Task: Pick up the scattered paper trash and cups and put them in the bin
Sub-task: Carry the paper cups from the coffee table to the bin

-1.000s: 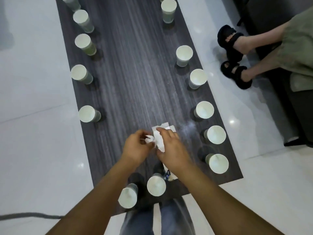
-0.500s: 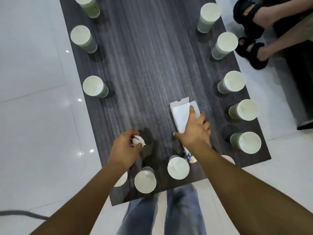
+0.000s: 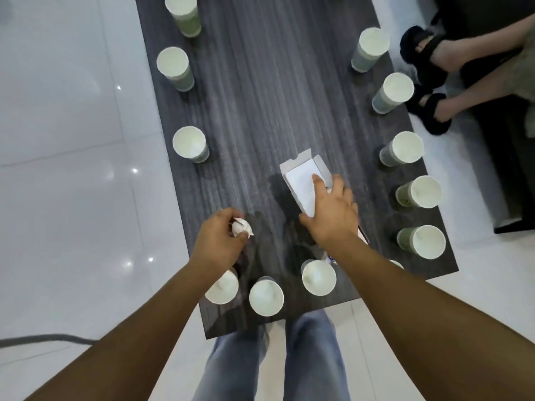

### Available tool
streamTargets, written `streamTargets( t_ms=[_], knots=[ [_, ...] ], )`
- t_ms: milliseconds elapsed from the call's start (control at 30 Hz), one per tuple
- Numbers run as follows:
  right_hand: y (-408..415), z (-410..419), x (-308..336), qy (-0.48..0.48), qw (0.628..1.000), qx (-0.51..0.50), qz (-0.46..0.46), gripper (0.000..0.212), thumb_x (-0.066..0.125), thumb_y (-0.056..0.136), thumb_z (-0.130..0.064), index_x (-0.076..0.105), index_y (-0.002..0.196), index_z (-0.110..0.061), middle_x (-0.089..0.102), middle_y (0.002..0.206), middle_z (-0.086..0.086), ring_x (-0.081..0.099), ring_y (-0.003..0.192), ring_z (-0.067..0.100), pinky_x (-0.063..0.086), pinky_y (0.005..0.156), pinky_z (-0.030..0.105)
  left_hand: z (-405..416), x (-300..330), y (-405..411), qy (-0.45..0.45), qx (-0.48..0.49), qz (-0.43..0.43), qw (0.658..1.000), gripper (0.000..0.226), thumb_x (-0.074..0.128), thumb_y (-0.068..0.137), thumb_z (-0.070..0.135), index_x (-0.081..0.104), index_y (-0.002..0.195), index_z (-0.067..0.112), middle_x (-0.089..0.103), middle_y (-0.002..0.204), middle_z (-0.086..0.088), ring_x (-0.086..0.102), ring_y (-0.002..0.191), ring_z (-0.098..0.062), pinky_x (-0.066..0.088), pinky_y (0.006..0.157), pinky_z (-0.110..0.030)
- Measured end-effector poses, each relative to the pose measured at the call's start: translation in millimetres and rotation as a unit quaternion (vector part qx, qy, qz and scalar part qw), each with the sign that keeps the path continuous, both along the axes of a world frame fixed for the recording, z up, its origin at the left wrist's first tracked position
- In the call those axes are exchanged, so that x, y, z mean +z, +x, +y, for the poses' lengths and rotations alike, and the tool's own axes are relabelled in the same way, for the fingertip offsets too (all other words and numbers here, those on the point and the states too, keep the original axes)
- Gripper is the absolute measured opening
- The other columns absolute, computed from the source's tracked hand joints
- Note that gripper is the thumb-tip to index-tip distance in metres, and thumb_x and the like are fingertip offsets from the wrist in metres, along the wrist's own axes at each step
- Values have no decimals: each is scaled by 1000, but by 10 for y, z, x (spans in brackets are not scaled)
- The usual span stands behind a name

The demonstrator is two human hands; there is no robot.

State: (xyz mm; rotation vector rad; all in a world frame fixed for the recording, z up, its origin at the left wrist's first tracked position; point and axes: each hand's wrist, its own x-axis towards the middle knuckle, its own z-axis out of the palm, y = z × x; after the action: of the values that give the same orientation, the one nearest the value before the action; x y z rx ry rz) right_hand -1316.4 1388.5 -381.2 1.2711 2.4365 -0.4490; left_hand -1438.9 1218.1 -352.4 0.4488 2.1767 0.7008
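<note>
Your left hand (image 3: pixel 217 243) grips a paper wad (image 3: pixel 241 227); your right hand (image 3: pixel 333 211), fingers straight, presses the box (image 3: pixel 301 183) beneath.

A dark grey, wood-grained tabletop (image 3: pixel 260 111) is seen, ringed by pale green cups (image 3: pixel 189 143); a white crumpled paper (image 3: pixel 241 227) and white box (image 3: pixel 302 183) are shown.
</note>
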Motion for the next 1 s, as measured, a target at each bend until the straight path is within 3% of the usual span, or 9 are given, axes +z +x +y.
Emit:
streamTargets(
  t_ms=[267, 500, 767, 1000],
  knots=[
    [-476, -484, 1240, -32, 994, 97, 42, 86, 68, 83, -44, 15, 149, -29, 17, 151, 8, 35, 128, 31, 35, 104, 43, -438, 1120, -291, 49, 78, 62, 994, 23, 66, 84, 7, 60, 105, 15, 62, 104, -3, 61, 92, -19, 52, 82, -30],
    [-658, -1421, 2069, -70, 954, 289, 36, 89, 69, 82, -39, 12, 149, -30, 11, 154, 5, 33, 130, 30, 35, 103, 43, -1546, 1914, -150, 46, 255, 108, 960, 25, 63, 84, 7, 61, 109, 11, 62, 103, -6, 63, 92, -23, 53, 86, -36],
    [-525, -2734, 2591, -64, 842, 534, 41, 87, 70, 79, -34, 17, 147, -26, 18, 149, 5, 38, 122, 30, 39, 97, 43, -2971, 2443, 626, 21, 438, 146, 887, 26, 62, 81, 3, 62, 106, 10, 61, 100, -6, 61, 91, -23, 51, 84, -35],
    [-389, -4343, 2732, -54, 710, 701, 35, 93, 72, 77, -36, 14, 149, -24, 25, 144, 4, 42, 117, 27, 42, 92, 39, -4386, 2480, 1603, -12, 581, 130, 803, 29, 61, 80, 2, 61, 109, 7, 59, 105, -8, 60, 96, -26, 50, 87, -38]
  ],
)
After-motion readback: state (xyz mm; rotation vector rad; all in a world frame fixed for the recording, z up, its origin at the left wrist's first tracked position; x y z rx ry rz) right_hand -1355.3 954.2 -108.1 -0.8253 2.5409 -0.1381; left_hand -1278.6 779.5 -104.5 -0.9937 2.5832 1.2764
